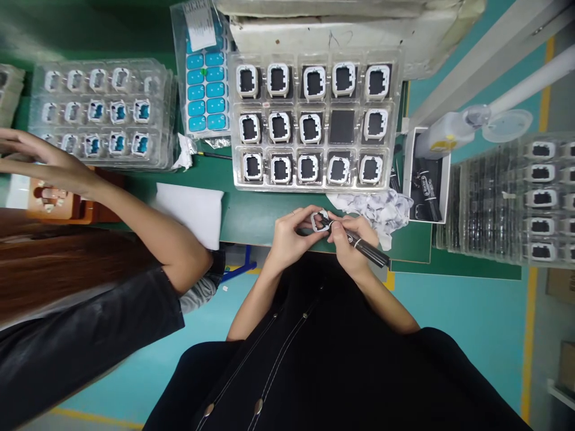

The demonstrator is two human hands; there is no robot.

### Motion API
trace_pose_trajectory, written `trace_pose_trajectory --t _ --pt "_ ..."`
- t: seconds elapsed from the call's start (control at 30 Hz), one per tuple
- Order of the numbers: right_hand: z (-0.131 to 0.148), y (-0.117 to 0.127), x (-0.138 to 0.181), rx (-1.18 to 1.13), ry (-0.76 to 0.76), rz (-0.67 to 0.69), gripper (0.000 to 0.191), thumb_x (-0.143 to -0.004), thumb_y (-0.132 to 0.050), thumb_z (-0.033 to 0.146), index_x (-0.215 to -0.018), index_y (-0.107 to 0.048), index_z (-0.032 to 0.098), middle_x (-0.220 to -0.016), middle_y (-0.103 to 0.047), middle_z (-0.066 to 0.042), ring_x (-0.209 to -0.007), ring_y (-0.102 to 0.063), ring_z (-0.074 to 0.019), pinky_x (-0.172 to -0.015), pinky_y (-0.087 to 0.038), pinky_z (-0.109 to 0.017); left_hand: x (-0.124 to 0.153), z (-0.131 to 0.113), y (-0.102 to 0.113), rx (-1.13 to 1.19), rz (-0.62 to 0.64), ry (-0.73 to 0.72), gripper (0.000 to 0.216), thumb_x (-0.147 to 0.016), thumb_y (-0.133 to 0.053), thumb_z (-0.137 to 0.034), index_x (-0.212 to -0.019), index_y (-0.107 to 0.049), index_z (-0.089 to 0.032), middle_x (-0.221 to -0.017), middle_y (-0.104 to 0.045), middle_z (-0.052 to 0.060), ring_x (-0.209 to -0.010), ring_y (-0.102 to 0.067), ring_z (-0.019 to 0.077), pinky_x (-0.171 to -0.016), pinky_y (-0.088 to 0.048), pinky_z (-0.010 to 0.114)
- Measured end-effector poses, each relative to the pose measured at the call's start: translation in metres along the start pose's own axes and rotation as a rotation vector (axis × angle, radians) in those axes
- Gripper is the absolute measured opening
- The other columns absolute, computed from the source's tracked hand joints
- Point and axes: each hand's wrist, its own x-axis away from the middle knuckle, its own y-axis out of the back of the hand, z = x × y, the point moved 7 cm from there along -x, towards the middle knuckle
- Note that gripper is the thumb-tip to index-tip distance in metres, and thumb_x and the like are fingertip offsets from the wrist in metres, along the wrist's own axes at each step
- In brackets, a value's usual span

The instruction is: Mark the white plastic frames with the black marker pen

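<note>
My left hand [291,236] pinches a small white square frame [320,221] with rounded corners, held over the table's front edge. In my right hand [353,242] is a black marker pen [371,251], its tip end pointing at the frame; whether the tip touches it I cannot make out. Just beyond my hands lies a clear plastic tray [314,188] whose pockets hold similar white frames on dark pads. One pocket [342,126] in its middle row shows only the dark pad.
At the left a co-worker's arm [121,206] reaches over an orange fixture [54,194], near another tray [103,163]. Blue pads [196,91] in a bag, a white cloth [191,212], crumpled paper [381,209], a box [444,179] with markers and stacked trays [483,203] stand around.
</note>
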Motion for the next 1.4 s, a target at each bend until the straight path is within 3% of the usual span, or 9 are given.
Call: trace_pose_trajectory --t 0.2,0.63,0.77,0.93,1.17,1.4 --pt "-0.003 -0.001 0.000 -0.047 -0.007 -0.022 0.020 -0.110 -0.075 0.039 -0.094 -0.066 0.032 -0.062 -0.073 0.007 -0.093 -0.093 -0.0288 -0.090 -0.078 -0.049 -0.001 0.004 -0.001 0.119 0.006 0.097 0.054 -0.086 -0.104 -0.041 -0.131 -0.086 -0.018 -0.111 -0.087 0.009 -0.093 -0.086 0.0208 -0.092 -0.077 0.034" --pt "0.005 -0.003 -0.004 0.030 0.007 0.016 0.018 -0.109 -0.077 0.036 -0.094 -0.068 0.031 -0.074 -0.081 0.002 -0.098 -0.093 -0.0290 -0.083 -0.078 -0.044 0.003 -0.003 0.000 0.000 -0.018 0.007 0.039 -0.095 -0.094 -0.027 -0.133 -0.087 -0.022 -0.118 -0.089 0.007 -0.102 -0.088 0.0216 -0.098 -0.075 0.033" --pt "0.002 -0.003 -0.002 -0.014 -0.008 0.016 0.016 -0.108 -0.078 0.036 -0.097 -0.067 0.031 -0.082 -0.086 0.000 -0.102 -0.093 -0.0308 -0.087 -0.078 -0.047 0.002 0.000 0.000 0.043 -0.026 0.069 0.044 -0.090 -0.099 -0.032 -0.131 -0.086 -0.020 -0.113 -0.090 0.007 -0.098 -0.089 0.0231 -0.097 -0.077 0.036" --pt "-0.002 -0.002 0.001 -0.113 -0.018 -0.010 0.019 -0.110 -0.076 0.040 -0.099 -0.064 0.031 -0.071 -0.078 0.005 -0.102 -0.094 -0.0301 -0.086 -0.078 -0.045 0.002 0.002 -0.002 0.142 -0.006 0.163 0.051 -0.084 -0.104 -0.039 -0.127 -0.086 -0.018 -0.102 -0.089 0.005 -0.089 -0.088 0.0215 -0.091 -0.079 0.035" --pt "-0.006 -0.003 0.002 -0.160 -0.018 -0.015 0.022 -0.112 -0.074 0.046 -0.102 -0.060 0.032 -0.062 -0.073 0.008 -0.088 -0.092 -0.0272 -0.092 -0.079 -0.052 0.002 0.001 -0.001 0.162 -0.003 0.199 0.053 -0.084 -0.105 -0.046 -0.126 -0.087 -0.018 -0.101 -0.089 0.006 -0.086 -0.087 0.0210 -0.085 -0.078 0.032" --pt "-0.010 0.005 0.003 -0.222 -0.084 -0.083 0.023 -0.110 -0.078 0.041 -0.101 -0.060 0.030 -0.066 -0.074 0.010 -0.059 -0.078 -0.0177 -0.071 -0.070 -0.036 0.006 -0.003 0.008 0.191 0.001 0.092 0.058 -0.082 -0.106 -0.051 -0.126 -0.087 -0.018 -0.098 -0.088 0.007 -0.084 -0.085 0.0211 -0.084 -0.075 0.032"
